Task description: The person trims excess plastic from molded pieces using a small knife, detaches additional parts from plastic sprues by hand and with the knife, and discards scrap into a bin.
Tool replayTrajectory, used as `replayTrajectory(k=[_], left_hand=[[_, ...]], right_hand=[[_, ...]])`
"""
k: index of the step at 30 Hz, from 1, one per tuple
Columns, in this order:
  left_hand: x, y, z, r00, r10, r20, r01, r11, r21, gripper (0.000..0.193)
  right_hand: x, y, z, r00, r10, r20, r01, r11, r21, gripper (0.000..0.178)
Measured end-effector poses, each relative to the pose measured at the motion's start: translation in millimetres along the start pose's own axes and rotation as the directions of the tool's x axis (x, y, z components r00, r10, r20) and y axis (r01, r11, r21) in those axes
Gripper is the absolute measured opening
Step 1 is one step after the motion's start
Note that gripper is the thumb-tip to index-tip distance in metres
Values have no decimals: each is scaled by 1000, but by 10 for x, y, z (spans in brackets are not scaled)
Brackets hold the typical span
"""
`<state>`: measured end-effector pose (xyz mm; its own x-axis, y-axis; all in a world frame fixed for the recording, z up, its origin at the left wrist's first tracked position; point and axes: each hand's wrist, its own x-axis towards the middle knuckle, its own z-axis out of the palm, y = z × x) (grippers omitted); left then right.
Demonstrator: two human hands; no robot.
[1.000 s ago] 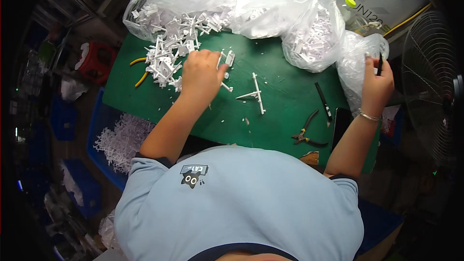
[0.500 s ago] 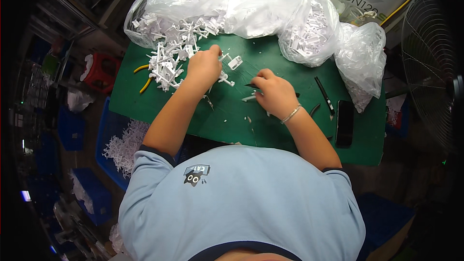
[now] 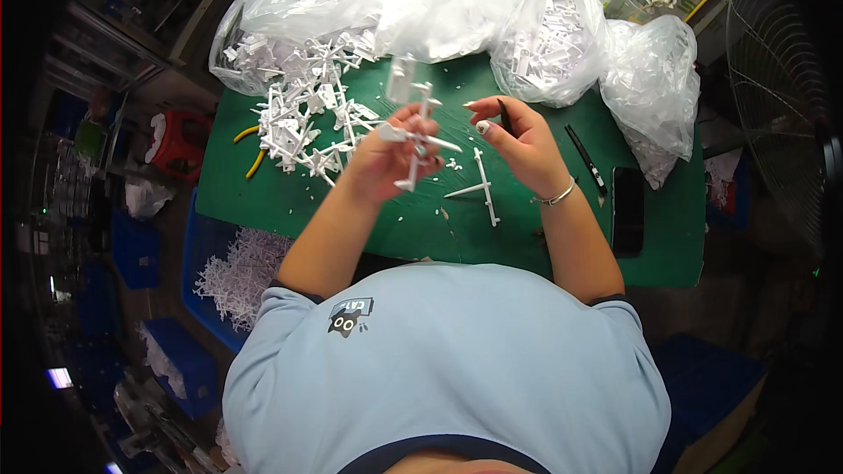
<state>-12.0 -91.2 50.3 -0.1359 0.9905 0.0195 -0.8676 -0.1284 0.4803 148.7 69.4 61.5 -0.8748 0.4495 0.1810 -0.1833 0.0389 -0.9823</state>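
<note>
A white moulded plastic part on its sprue (image 3: 400, 86) is held up over the green mat by my left hand (image 3: 379, 167), fingers closed around the sprue. My right hand (image 3: 531, 145) is raised to the right of it, curled around a slim dark pointed tool (image 3: 504, 114) whose tip shows past the fingers; its kind I cannot make out. Between my hands a bare white sprue (image 3: 485, 189) lies crosswise on the mat, with small white bits around it. Beyond my left hand spreads a heap of white moulded parts (image 3: 303, 118).
Clear bags of white parts (image 3: 553, 44) line the far edge. Yellow-handled pliers (image 3: 255, 162) lie at left. A black craft knife (image 3: 587, 158) and a phone (image 3: 627, 211) lie at right. A blue bin (image 3: 189, 254) of sprues stands lower left, a fan (image 3: 781, 105) far right.
My left hand has come nearer and lifted the white part off the mat. My right hand has risen and turned, still with the dark tool; the bare sprue now lies in full view.
</note>
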Motion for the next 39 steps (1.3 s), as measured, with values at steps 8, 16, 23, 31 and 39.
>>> replayTrajectory(k=[8,16,23,31,39], left_hand=[[133,-555,-17,970,-224,-89,233,966,108,24],[186,-391,98,925,372,-71,-115,453,884,30],[143,-435,196,876,430,-219,-78,574,815,21],[49,-555,278,887,357,-293,-61,718,693,26],[14,-652,345,909,296,-292,-17,727,686,33]], right_hand=[[-111,141,-65,995,33,93,-62,944,323,14],[-135,133,-91,993,111,-30,-107,988,114,12],[-110,100,-15,991,64,-118,-25,952,304,13],[-114,186,71,973,-226,44,221,868,-445,34],[-181,285,206,925,-380,29,353,828,-436,44]])
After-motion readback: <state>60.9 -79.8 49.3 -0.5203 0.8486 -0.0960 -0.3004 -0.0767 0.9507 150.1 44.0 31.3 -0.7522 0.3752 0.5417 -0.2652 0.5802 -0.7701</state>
